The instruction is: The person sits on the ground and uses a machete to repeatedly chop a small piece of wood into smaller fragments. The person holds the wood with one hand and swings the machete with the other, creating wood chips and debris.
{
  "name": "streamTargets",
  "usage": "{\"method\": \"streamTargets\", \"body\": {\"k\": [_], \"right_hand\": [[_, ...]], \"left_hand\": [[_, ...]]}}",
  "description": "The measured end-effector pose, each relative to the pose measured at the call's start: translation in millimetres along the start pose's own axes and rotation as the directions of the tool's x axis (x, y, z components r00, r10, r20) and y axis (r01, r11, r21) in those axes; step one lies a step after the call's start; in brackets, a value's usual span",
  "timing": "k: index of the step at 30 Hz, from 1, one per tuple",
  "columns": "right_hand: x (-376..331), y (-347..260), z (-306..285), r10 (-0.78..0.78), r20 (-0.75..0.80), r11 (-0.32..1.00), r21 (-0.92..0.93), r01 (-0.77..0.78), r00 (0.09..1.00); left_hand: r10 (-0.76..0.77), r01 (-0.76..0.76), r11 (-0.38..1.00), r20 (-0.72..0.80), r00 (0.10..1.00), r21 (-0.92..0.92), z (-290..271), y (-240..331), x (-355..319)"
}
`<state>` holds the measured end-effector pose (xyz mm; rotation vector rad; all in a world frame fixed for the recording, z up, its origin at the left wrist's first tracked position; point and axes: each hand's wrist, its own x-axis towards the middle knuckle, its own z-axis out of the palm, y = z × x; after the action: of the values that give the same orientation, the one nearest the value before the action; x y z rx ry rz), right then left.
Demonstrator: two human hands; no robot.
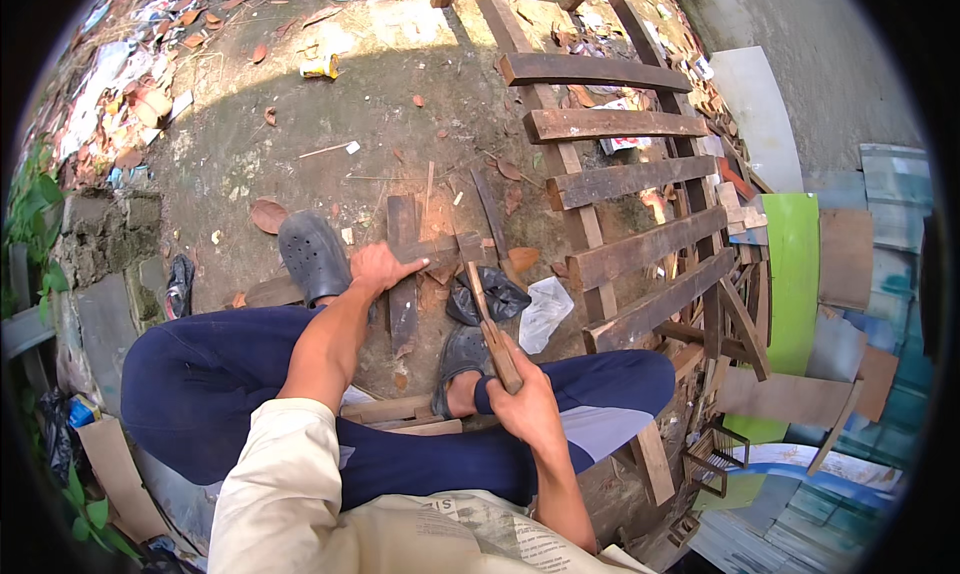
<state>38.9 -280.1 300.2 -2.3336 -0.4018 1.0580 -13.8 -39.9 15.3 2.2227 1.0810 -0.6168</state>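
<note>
The left hand (378, 269) presses flat, fingers spread, on a short dark wood plank (402, 274) lying on the ground between two dark clogs (313, 255). The right hand (525, 404) grips a wooden-handled blade (490, 324) closed-fisted, its tip on the plank beside a slatted frame (620, 184).

The right hand (528, 406) hides the grip of the wooden-handled tool (487, 319), its blade too small to identify; the wooden ladder-like frame (610, 184) runs off the top edge, and the left foot stays hidden inside a dark clog (312, 256)
</note>
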Motion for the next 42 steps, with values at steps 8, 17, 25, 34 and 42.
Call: {"method": "streamTargets", "body": {"k": [8,17,25,34,42], "right_hand": [[-94,15,-28,-0.109,-0.283,0.991,0.040,0.125,0.953],[-86,64,-19,-0.044,-0.287,0.937,0.320,0.140,0.957],[-81,87,-11,-0.215,-0.339,0.861,0.378,0.342,0.916],[-56,71,-9,-0.238,-0.186,0.910,0.299,0.286,0.953],[-40,48,4,-0.275,-0.245,0.940,0.132,0.313,0.930]], "left_hand": [[-0.031,0.033,0.997,-0.037,0.999,0.064,4,12,-10],[0.366,-0.370,0.928,-0.261,0.893,0.036,20,45,-2],[0.705,-0.707,0.707,-0.065,0.706,-0.002,-10,113,-8],[0.154,-0.156,0.987,-0.065,0.986,-0.025,-27,26,24],[0.069,-0.085,0.995,0.284,0.956,0.046,-2,-6,14]]}}
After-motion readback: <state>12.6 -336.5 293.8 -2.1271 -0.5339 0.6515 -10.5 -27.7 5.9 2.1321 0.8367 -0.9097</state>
